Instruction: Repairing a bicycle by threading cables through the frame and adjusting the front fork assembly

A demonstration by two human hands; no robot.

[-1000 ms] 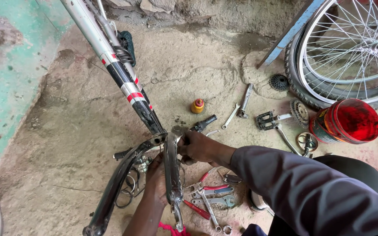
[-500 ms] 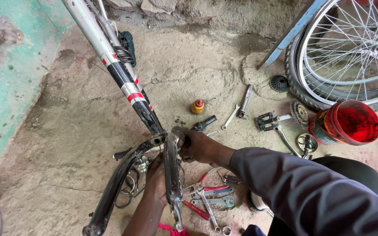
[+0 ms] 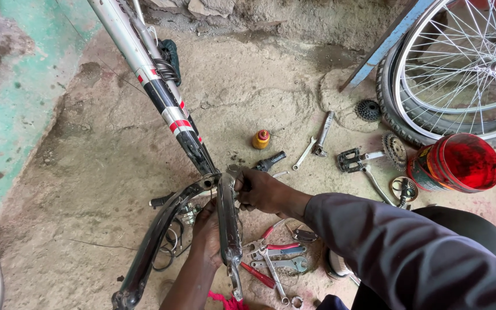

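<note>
Two hands work at the bottom of a bicycle frame (image 3: 162, 106) lying on the dirt floor. The right hand (image 3: 265, 192) is closed around the top of the metal crank arm (image 3: 229, 229) where it meets the frame. The left hand (image 3: 206, 235) wraps the arm lower down. Pliers (image 3: 274, 248) lie just beside.

The right hand (image 3: 265, 192) has edged slightly nearer the crank arm (image 3: 228, 229); otherwise nothing has moved.
</note>
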